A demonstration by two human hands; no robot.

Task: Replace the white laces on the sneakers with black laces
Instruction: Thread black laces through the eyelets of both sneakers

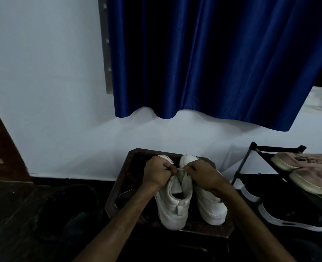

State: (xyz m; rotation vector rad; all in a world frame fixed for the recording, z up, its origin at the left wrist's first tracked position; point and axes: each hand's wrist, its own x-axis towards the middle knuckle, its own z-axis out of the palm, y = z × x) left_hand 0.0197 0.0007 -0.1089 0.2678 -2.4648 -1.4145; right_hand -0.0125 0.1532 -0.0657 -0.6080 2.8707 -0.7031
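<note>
— What are the hands doing?
— Both are curled tight. The left hand (pixel 159 173) and the right hand (pixel 203 175) sit almost knuckle to knuckle, each pinching one end of a short stretch of white lace (pixel 180 170) drawn between their fingertips.
— And the shoe itself?
— Directly beneath them: a white sneaker (pixel 172 203), heel toward the person, its tongue rising to the fingers. The rest of its lacing is hidden under the hands.
— Only the one?
— No, a second sneaker (pixel 211 208) stands close against it, under the right wrist. Both rest on a dark wooden stool (pixel 116 191).
— What lies farther out?
— Right of the right hand, a black shoe rack (pixel 254 147) carries beige shoes (pixel 307 167) on top and black shoes with white soles (pixel 288 216) lower down. Beyond the hands is a white wall (pixel 52 91), and high above them hangs a blue curtain (pixel 213 63). Left of the left forearm there is dark floor (pixel 8 205).
</note>
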